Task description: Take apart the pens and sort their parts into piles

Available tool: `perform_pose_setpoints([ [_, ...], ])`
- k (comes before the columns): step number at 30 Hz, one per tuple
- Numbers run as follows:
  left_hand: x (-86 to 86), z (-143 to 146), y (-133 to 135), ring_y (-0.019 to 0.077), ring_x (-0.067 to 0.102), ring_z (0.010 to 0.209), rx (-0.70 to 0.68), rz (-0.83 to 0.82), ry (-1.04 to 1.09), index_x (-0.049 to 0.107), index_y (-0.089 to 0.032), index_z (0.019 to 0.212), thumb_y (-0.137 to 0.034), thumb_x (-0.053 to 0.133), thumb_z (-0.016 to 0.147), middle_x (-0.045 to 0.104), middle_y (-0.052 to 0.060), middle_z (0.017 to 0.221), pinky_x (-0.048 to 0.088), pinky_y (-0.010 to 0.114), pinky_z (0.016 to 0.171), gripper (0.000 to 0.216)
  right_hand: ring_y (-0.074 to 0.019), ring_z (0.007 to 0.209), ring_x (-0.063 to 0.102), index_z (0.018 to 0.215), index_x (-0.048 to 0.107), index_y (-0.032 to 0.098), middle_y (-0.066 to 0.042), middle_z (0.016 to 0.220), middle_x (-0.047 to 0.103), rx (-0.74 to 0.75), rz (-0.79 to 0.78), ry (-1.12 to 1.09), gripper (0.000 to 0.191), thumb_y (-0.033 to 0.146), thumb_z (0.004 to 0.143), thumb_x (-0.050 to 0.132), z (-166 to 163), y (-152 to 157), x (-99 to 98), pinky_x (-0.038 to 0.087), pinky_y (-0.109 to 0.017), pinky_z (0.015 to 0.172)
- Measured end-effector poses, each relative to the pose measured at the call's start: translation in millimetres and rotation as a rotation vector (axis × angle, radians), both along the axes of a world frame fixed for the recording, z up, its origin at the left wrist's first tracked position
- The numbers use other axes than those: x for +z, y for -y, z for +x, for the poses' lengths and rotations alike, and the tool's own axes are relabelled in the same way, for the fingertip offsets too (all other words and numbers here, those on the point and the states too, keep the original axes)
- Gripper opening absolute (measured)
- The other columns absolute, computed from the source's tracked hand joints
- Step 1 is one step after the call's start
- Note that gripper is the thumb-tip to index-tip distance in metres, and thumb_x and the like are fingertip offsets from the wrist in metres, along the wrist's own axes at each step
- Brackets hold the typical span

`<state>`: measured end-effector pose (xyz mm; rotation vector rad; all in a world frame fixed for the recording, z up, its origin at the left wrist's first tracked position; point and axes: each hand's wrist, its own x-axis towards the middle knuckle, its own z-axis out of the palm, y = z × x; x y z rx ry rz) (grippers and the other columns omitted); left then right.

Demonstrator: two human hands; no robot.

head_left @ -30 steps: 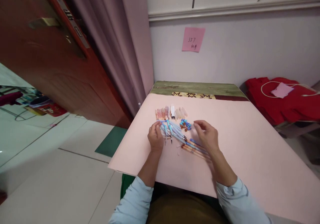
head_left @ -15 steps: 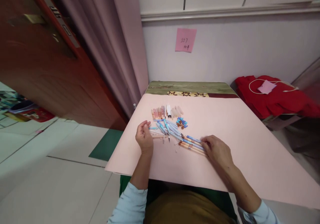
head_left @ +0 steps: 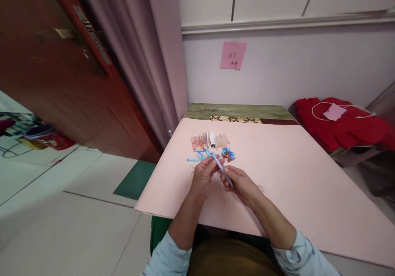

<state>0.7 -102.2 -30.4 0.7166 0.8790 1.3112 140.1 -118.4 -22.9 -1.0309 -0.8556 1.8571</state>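
Note:
Both of my hands come together over the near part of the table, holding one blue-violet pen between them. My left hand is closed on its upper part, and my right hand grips the lower end. Just behind my left fingers lie light-blue pen pieces. A small heap of blue and brown caps sits beyond my hands. Farther back are a row of pinkish-orange tubes, white sticks with black ends and pale translucent tubes. My hands hide most of the pens beneath them.
Pink paper covers most of the table. A red cloth with a white cable on it lies at the right. To the left are a purple curtain and a brown door. A pink note is on the wall.
My right hand has moved left from the row of pens, and my left hand has moved right to meet it. A blue-violet pen is now held between them.

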Motion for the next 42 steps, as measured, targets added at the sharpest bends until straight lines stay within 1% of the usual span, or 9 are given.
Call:
perform_pose_setpoints([
  [6,3.4,-10.8,2.6,0.0107,0.061,0.061,0.018,-0.058,0.094,0.069,-0.013,0.096,-0.031,0.075,0.074,0.073,0.009,0.087,0.047,0.024,0.062,0.030,-0.0066,0.048,0.042,0.093,0.063,0.016,0.003,0.061,0.052,0.193,-0.169,-0.165,0.038,0.052,0.081,0.066,-12.4,-0.4,-10.1,0.034,-0.019,0.045],
  [10,4.7,-14.4,5.1,0.0122,0.062,0.066,-0.055,-0.063,0.130,0.069,-0.013,0.102,-0.028,0.076,0.072,0.073,0.012,0.095,0.048,0.025,0.064,0.034,-0.0036,0.043,0.027,0.085,0.061,0.016,0.008,0.053,0.036,0.251,-0.254,-0.317,0.033,0.048,0.080,0.067,-11.9,0.9,-12.1,0.020,-0.016,0.041],
  [13,6.3,-15.1,6.2,0.0100,0.057,0.055,-0.081,-0.047,0.099,0.070,-0.012,0.096,-0.027,0.077,0.069,0.073,0.011,0.088,0.045,0.026,0.059,0.031,-0.0038,0.042,0.022,0.082,0.058,0.017,0.010,0.052,0.031,0.249,-0.252,-0.289,0.036,0.052,0.079,0.068,-13.9,3.2,-10.8,0.016,-0.016,0.041],
  [17,9.4,-13.5,6.2,0.0068,0.048,0.045,-0.002,-0.031,0.042,0.069,-0.011,0.085,-0.027,0.079,0.065,0.070,0.006,0.075,0.039,0.026,0.052,0.027,-0.0056,0.044,0.031,0.082,0.061,0.018,0.007,0.054,0.041,0.155,-0.101,-0.122,0.041,0.059,0.078,0.064,-20.7,7.0,-8.6,0.027,-0.019,0.042],
  [24,6.7,-8.1,3.5,0.0121,0.060,0.064,0.209,-0.057,-0.030,0.068,-0.010,0.084,-0.026,0.081,0.061,0.070,0.006,0.072,0.044,0.025,0.064,0.031,-0.0085,0.048,0.049,0.078,0.062,0.018,0.004,0.059,0.055,-0.087,0.316,0.229,0.036,0.053,0.074,0.072,-30.9,9.3,-10.1,0.040,-0.023,0.050],
  [30,-1.2,-9.6,-0.1,0.0135,0.064,0.069,0.236,-0.109,0.033,0.066,-0.011,0.084,-0.028,0.083,0.059,0.070,0.006,0.076,0.045,0.025,0.067,0.035,-0.0077,0.038,0.041,0.082,0.066,0.015,0.003,0.050,0.051,0.014,0.014,0.140,0.054,0.067,0.081,0.053,-24.6,5.5,-14.9,0.035,-0.022,0.040],
  [34,-5.5,-7.3,-3.1,0.0139,0.065,0.072,0.271,-0.094,0.013,0.064,-0.011,0.101,-0.029,0.083,0.061,0.072,0.007,0.080,0.047,0.025,0.070,0.047,-0.0084,0.045,0.050,0.076,0.066,0.013,-0.002,0.058,0.061,-0.055,-0.028,0.115,0.049,0.063,0.072,0.066,-25.4,3.1,-20.3,0.040,-0.021,0.046],
  [37,-9.7,-3.1,-8.6,0.0149,0.067,0.072,0.322,-0.098,0.009,0.056,-0.012,0.122,-0.027,0.083,0.061,0.072,0.006,0.077,0.048,0.026,0.071,0.069,-0.0101,0.050,0.053,0.074,0.063,0.015,-0.003,0.061,0.064,-0.137,0.065,0.153,0.046,0.059,0.066,0.074,-26.6,-0.7,-24.1,0.042,-0.023,0.049],
  [42,-17.6,6.0,-18.5,0.0170,0.068,0.074,0.367,-0.094,0.010,0.044,-0.012,0.136,-0.028,0.084,0.060,0.072,0.005,0.078,0.050,0.027,0.069,0.087,-0.0110,0.046,0.048,0.075,0.059,0.020,0.003,0.054,0.058,-0.254,0.234,0.332,0.044,0.054,0.057,0.081,-21.3,-8.7,-33.0,0.037,-0.023,0.044],
])
